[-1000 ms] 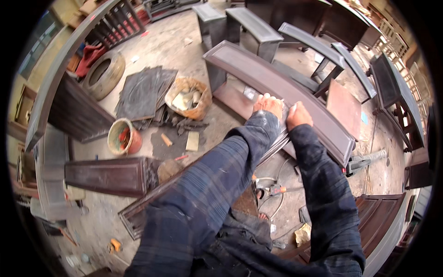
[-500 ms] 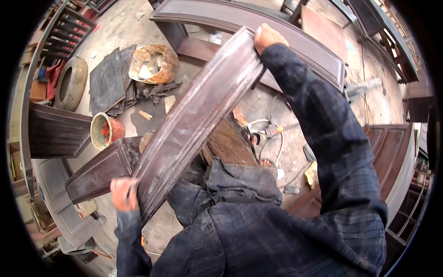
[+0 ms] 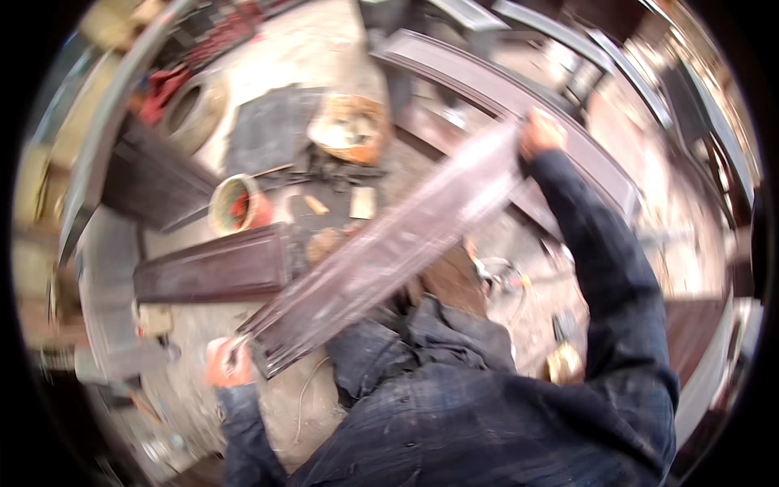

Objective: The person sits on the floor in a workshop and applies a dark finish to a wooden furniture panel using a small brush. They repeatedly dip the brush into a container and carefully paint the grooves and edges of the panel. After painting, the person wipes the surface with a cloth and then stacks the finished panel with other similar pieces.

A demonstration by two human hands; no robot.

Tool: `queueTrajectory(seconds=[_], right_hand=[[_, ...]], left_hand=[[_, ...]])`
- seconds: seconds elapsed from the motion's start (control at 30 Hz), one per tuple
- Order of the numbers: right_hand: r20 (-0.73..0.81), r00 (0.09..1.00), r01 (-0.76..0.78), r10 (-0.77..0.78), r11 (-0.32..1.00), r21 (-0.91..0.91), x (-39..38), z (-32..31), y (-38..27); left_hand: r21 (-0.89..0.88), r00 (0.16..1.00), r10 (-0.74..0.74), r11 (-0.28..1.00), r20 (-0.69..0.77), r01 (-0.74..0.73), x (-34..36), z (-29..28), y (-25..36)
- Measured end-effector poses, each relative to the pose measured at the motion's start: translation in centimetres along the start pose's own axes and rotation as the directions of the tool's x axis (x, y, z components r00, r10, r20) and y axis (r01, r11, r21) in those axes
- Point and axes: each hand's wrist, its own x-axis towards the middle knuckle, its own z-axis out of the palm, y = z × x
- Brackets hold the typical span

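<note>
A long dark-brown wooden panel with moulded edges (image 3: 398,235) lies slantwise across my lap, its near end at lower left and its far end at upper right. My left hand (image 3: 230,361) is closed at the lower left end of the panel. At the far upper end, my right hand (image 3: 541,132) grips the edge with its fingers wrapped round it. The picture is smeared by motion, so the fingertips are unclear. Under the panel a brown wooden block (image 3: 454,280) shows in part.
Left of the held panel lies a similar dark panel (image 3: 211,264). Beyond it stand a bucket with red inside (image 3: 258,213), a stained sack (image 3: 349,134), dark sheets (image 3: 272,130) and a tyre (image 3: 195,114). A power tool with a cord (image 3: 503,280) lies right of the block; long dark furniture (image 3: 479,73) stands ahead.
The panel has tipped flatter, its far end moving right and down together with my right hand. My left hand has moved slightly down. The whole view has shifted and turned.
</note>
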Motion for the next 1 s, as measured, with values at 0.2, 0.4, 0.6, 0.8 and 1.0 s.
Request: queueTrajectory(seconds=[0.2, 0.4, 0.6, 0.8, 1.0], right_hand=[[0.058, 0.817, 0.333, -0.574, 0.552, 0.764, -9.5, -15.6, -22.1], [0.192, 0.664, 0.302, -0.723, 0.494, 0.816, -19.5, -17.1, -27.6], [0.431, 0.577, -0.124, -0.694, 0.447, 0.886, -17.8, -17.6, -28.0], [0.495, 0.453, -0.285, -0.741, 0.406, 0.868, -16.8, -18.3, -30.0], [0.333, 0.408, -0.162, -0.850, 0.292, 0.943, -15.8, -16.5, -32.9]], left_hand=[[-0.817, 0.866, -0.451, 0.403, 0.215, 0.413, -1.0, 9.3, 14.0], [-0.844, 0.767, -0.479, 0.094, 0.427, 0.528, -4.1, 11.1, 15.5], [-0.824, 0.790, -0.274, -0.336, 0.548, 0.455, -4.2, 8.6, 14.0], [-0.843, 0.778, -0.372, -0.025, 0.506, 0.537, -5.4, 8.0, 12.7], [-0.738, 0.928, -0.305, 0.571, 0.214, 0.358, -5.0, 5.1, 10.0]])
